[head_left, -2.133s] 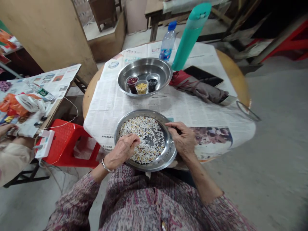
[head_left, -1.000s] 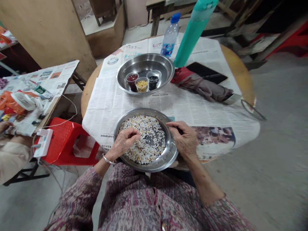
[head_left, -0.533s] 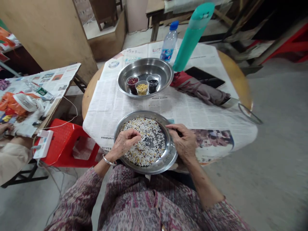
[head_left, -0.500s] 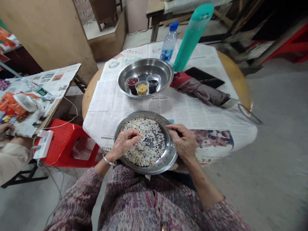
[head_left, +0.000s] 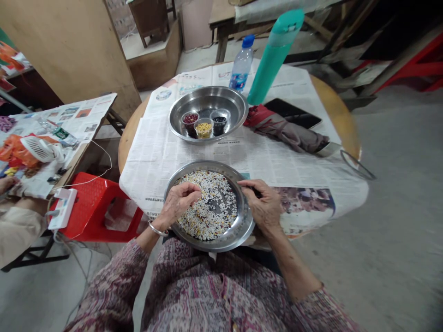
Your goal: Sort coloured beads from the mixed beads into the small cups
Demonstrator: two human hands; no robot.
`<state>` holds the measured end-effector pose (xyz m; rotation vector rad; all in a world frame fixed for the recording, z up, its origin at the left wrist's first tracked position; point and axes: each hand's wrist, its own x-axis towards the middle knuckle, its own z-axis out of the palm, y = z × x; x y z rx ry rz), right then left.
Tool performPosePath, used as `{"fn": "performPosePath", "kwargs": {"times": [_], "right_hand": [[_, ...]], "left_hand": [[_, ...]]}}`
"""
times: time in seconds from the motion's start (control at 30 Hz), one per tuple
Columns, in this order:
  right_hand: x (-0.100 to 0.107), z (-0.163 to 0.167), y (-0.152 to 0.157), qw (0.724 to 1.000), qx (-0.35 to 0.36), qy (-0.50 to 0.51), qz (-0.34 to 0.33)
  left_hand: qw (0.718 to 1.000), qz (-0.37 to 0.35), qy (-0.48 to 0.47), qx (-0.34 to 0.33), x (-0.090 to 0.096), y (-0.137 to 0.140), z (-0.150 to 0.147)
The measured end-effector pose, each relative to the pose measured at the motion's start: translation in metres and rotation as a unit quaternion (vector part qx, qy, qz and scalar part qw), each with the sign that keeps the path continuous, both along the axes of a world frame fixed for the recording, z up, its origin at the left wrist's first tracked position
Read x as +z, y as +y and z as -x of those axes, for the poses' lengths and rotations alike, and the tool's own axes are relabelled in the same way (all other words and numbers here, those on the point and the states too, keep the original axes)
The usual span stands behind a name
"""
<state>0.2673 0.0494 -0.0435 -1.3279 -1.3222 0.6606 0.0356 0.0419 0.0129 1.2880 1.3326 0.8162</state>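
A wide metal basin (head_left: 244, 227) lies at the near table edge. Mixed grains (head_left: 211, 203), mostly white with yellow and dark red or black ones, cover its bottom. Over the grains' left side is my left hand (head_left: 182, 200), thumb and fingers pinched together; whatever they hold is too small to make out. My right hand (head_left: 265, 203) is closed at the basin's right rim, its curled fingers partly hidden. Beyond stands a second metal basin (head_left: 235, 122) with clear cups of dark red beans (head_left: 190, 119), yellow grains (head_left: 203, 129) and black beans (head_left: 219, 121).
Newspaper (head_left: 148, 161) covers the round table. A water bottle (head_left: 241, 64), a tall green bottle (head_left: 275, 57), a folded umbrella (head_left: 290, 131) and a dark flat device (head_left: 292, 112) lie behind. At left are a red stool (head_left: 90, 212), a power strip (head_left: 62, 208) and another person's leg (head_left: 24, 221).
My left hand has shifted very slightly left above the grains, still pinched. My right hand stays at the rim. The camera view has tipped a little.
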Motion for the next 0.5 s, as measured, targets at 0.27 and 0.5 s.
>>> {"fn": "performPosePath", "kwargs": {"times": [0.27, 0.5], "right_hand": [[0.000, -0.001, 0.001, 1.000, 0.004, 0.003, 0.003], [-0.001, -0.001, 0.000, 1.000, -0.002, -0.004, -0.002]], "left_hand": [[0.999, -0.009, -0.022, 0.032, -0.002, 0.010, 0.001], [0.999, -0.012, -0.024, 0.024, -0.003, 0.015, 0.000]]}}
